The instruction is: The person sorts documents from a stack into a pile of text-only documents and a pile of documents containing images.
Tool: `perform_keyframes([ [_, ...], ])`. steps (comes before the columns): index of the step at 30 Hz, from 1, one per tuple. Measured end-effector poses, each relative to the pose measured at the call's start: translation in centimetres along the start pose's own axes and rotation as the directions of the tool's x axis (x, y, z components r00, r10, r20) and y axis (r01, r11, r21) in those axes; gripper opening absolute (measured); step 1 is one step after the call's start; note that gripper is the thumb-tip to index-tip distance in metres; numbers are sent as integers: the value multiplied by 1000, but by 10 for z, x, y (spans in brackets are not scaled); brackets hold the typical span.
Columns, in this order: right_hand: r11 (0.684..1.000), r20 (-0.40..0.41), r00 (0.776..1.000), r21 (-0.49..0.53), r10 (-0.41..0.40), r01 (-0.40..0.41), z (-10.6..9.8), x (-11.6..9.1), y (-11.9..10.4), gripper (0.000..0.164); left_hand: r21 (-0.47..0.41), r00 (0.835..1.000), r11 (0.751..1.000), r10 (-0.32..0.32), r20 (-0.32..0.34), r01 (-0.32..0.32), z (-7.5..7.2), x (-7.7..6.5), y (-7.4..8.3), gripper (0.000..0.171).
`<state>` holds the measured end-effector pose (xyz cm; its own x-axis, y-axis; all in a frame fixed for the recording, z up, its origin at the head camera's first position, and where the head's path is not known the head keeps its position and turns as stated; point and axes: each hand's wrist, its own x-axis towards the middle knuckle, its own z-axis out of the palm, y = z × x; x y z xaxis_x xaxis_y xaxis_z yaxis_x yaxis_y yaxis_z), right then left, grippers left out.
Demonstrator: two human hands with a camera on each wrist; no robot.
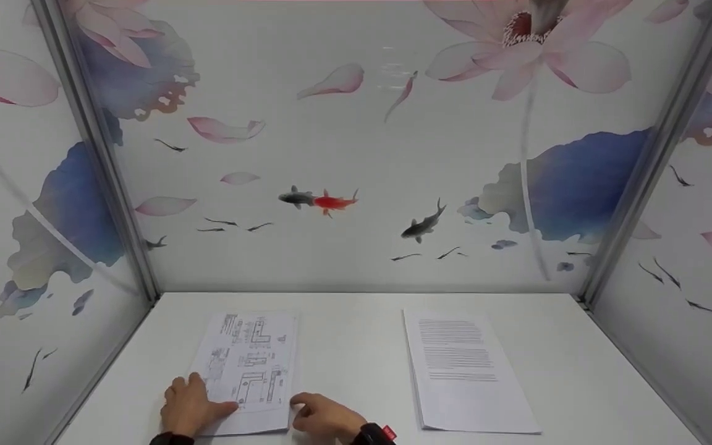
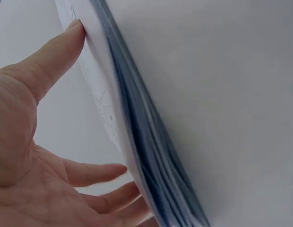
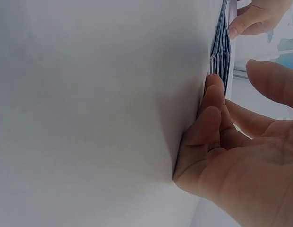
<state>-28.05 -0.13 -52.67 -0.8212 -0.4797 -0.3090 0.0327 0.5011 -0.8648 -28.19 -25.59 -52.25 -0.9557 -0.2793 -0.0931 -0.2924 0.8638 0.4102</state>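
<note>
On the left of the table lies a stack of papers (image 1: 251,364) whose top sheet carries printed technical drawings. My left hand (image 1: 190,405) rests at its lower left, with the thumb on the top sheet. In the left wrist view, the extended fingers (image 2: 97,171) touch the stack beside its layered edge (image 2: 146,123). At the right edge of the same stack is my right hand (image 1: 328,417). The right wrist view shows its loosely bent fingers (image 3: 203,127) against the paper edges (image 3: 222,52), with the thumb held apart.
A second stack of papers (image 1: 467,371), its top sheet printed with lines of text, lies on the right of the white table (image 1: 350,346). Decorated panels (image 1: 343,142) with flowers and fish enclose the table at the back and sides.
</note>
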Motion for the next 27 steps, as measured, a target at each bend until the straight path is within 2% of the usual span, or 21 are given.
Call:
perform_keyframes([
  [3,1000,-17,1000,3,5,-5,1,0,0,36,47,994,994,103,25,-104,6,-2,10,103],
  [6,1000,-27,999,10,21,-20,1,1,0,37,38,980,986,159,116,-165,13,-3,22,94],
  [10,999,-25,999,28,28,-28,0,2,0,39,-9,945,970,238,226,-242,17,-8,33,98],
  [14,999,-3,1000,44,-29,29,-3,2,2,40,-37,910,940,338,241,-340,15,-14,38,99],
  [19,995,13,996,45,-86,85,-4,2,3,42,-73,891,927,374,256,-368,11,-16,38,88],
  [22,996,5,997,54,-75,75,-3,1,3,42,-124,885,927,375,275,-354,9,-15,36,82],
  [27,996,-21,997,62,-70,71,-2,0,4,39,-194,867,910,409,284,-366,4,-14,30,70],
])
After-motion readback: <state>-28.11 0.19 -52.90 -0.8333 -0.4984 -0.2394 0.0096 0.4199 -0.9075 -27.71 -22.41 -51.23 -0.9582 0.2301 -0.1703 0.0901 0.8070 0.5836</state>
